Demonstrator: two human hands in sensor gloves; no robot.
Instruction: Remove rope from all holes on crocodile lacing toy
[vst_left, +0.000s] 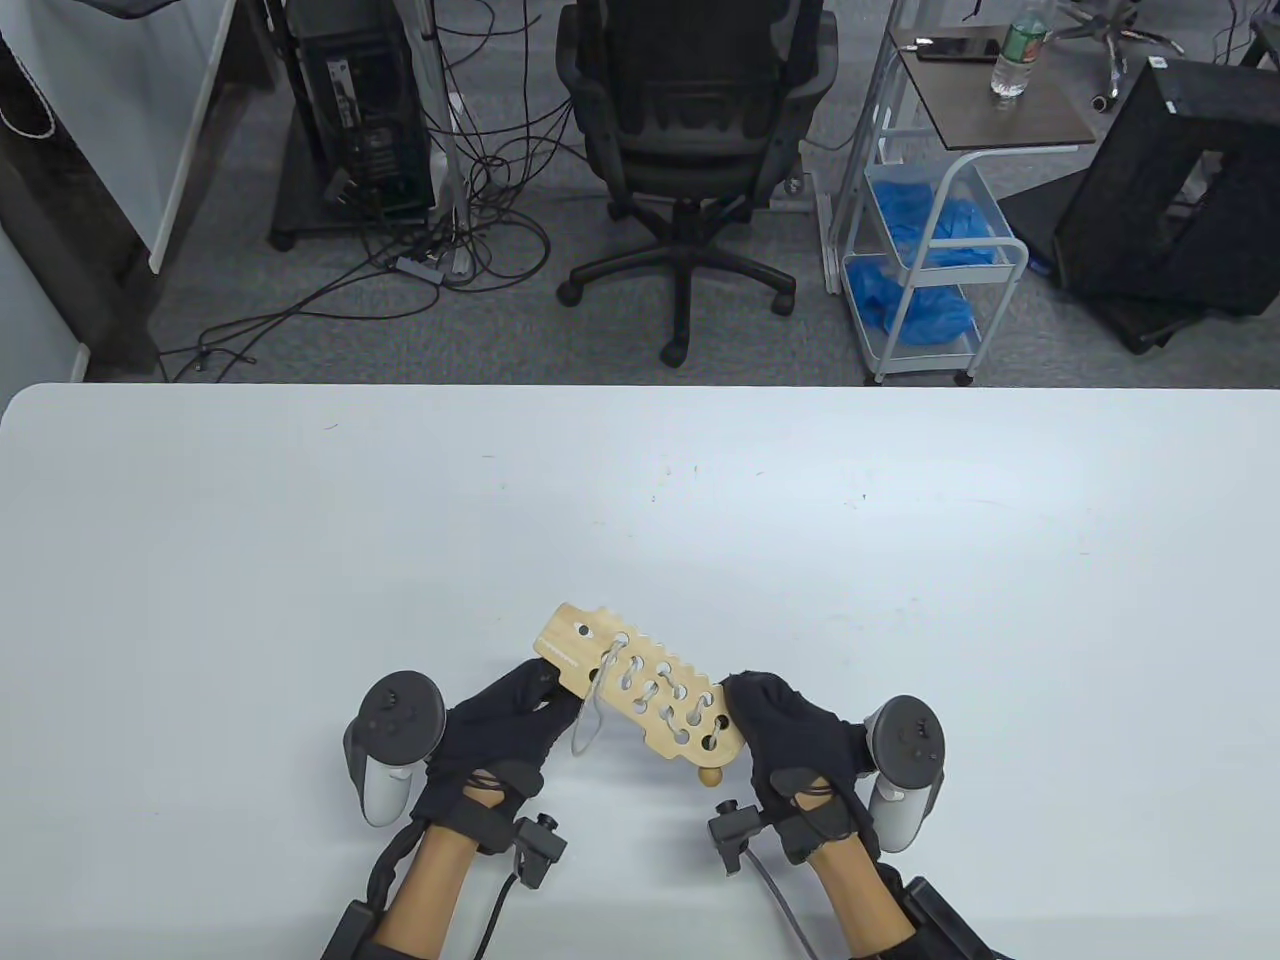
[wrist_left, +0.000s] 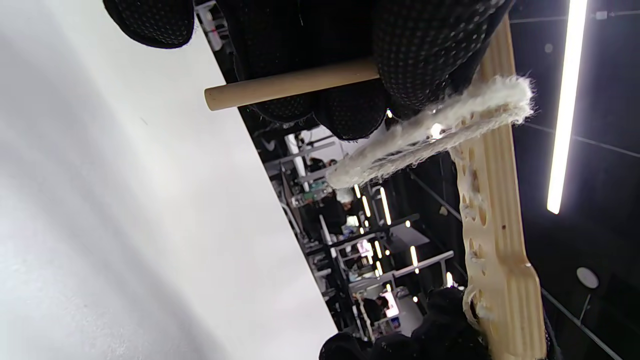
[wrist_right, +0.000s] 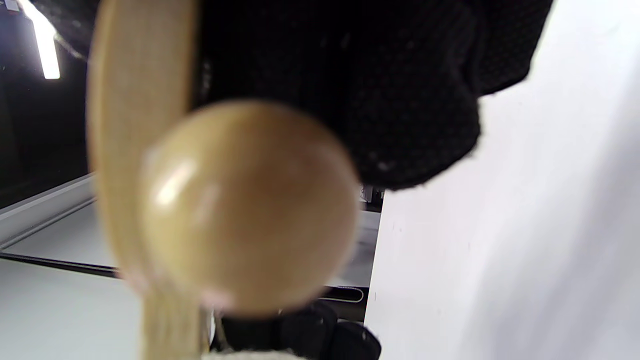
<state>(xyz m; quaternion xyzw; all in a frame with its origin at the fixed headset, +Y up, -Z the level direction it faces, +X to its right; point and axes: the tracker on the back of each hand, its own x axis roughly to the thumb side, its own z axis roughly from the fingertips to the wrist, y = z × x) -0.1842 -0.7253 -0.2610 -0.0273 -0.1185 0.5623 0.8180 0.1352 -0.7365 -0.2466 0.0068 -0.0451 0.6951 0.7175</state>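
The toy (vst_left: 640, 693), a flat wooden crocodile board, is held between both hands near the table's (vst_left: 900, 560) front edge, slightly left of its middle; it slants from upper left to lower right in the table view, its toothed edge facing away from the person; whether it touches the tabletop I cannot tell. The left hand (vst_left: 495, 735) grips the board's near long edge toward the snout end, fingers curled round it; in the left wrist view those fingers (wrist_left: 425, 45) also pinch a wooden dowel (wrist_left: 290, 89) against the board, beside a frayed white loop of rope (wrist_left: 430, 135). The right hand (vst_left: 795, 735) closes its fingers on the tail end of the board; a round wooden bead (vst_left: 710, 774) pokes out just below that end, and fills the right wrist view, blurred, with the gloved fingers (wrist_right: 400, 100) curled just behind it. The rope still runs through the oval holes in the board's right half; one loop (vst_left: 590, 715) hangs free off the near edge, between the hands.

Broad bare tabletop lies left, right and beyond the toy, out to the far edge; on the near side the wrists and their cables fill the narrow strip to the front edge. Past the far edge stand an office chair (vst_left: 695, 130) and a cart (vst_left: 935, 250), well apart from the hands.
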